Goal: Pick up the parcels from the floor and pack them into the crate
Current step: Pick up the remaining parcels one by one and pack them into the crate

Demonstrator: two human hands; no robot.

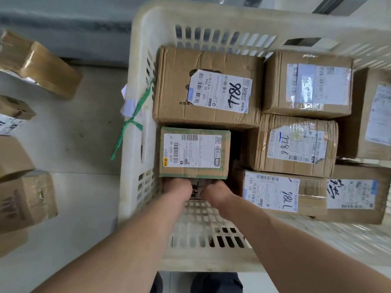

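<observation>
Reaching both hands point(198, 190) into crate point(135, 60): six parcels point(193, 153) inside.

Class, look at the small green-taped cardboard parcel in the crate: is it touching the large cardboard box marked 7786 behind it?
Touching. The head view shows the small green-taped cardboard parcel with its far edge butted against the large cardboard box marked 7786, no gap between them.
</observation>
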